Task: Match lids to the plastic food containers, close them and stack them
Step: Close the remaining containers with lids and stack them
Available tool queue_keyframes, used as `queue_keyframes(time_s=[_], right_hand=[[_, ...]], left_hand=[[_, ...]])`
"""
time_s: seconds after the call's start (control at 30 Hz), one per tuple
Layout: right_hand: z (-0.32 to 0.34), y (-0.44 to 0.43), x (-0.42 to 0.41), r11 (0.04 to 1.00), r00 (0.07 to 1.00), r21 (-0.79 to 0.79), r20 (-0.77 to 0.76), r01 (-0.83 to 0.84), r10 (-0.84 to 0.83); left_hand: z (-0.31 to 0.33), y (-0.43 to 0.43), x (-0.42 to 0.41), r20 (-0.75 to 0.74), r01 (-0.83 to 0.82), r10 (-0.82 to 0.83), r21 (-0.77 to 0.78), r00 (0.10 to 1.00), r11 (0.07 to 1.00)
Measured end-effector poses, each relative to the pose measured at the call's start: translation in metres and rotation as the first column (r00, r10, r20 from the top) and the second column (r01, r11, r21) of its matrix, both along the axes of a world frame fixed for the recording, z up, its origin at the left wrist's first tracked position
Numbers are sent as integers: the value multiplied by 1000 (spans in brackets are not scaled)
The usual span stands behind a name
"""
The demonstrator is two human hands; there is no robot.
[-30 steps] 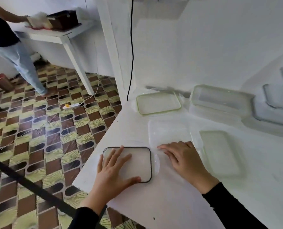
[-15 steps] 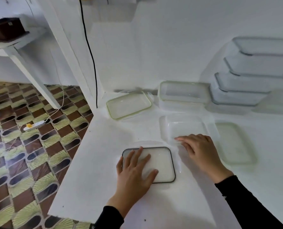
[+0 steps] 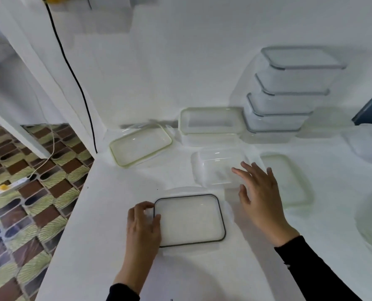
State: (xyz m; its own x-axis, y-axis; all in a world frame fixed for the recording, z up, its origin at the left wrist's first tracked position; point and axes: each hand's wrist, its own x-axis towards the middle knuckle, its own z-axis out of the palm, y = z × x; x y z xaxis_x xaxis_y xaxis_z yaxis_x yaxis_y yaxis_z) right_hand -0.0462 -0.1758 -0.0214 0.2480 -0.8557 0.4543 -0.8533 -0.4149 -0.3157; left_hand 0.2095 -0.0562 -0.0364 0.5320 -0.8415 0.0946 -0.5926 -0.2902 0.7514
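At the back right of the white table (image 3: 115,213), three closed grey-rimmed clear containers (image 3: 289,90) are stacked, with an open green-rimmed container (image 3: 211,124) just beside them and a green-rimmed rectangular lid (image 3: 140,144) further left. A pale lid (image 3: 289,181) is partly hidden by the right hand (image 3: 261,196), whose fingers are spread wide over an open clear plastic container (image 3: 213,168); contact cannot be told. The dark-rimmed clear rectangular lid (image 3: 189,220) is laid flat near the front, long axis left to right, its left edge pinched by the curled fingers of the left hand (image 3: 143,227).
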Motion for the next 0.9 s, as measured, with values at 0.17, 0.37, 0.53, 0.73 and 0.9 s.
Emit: queue_keyframes(time_s=[0.17,0.37,0.53,0.73,0.9], right_hand=[[5,-16,-18,987,999,155,-20,-36,40],[7,1,-45,992,998,115,-5,-56,57],[14,4,-89,990,1000,139,-10,12,-11],[32,12,-123,942,995,333,101,-48,15],[92,6,-125,774,759,598,598,-208,-258]], left_hand=[[27,-1,-1,-404,32,27,138,914,990],[56,3,-2,-607,96,-12,107,795,990],[65,1,-9,-612,16,-6,11,791,1000],[87,-18,-44,-624,-63,-68,-186,778,980],[116,-48,-102,-477,86,-300,-420,826,903]])
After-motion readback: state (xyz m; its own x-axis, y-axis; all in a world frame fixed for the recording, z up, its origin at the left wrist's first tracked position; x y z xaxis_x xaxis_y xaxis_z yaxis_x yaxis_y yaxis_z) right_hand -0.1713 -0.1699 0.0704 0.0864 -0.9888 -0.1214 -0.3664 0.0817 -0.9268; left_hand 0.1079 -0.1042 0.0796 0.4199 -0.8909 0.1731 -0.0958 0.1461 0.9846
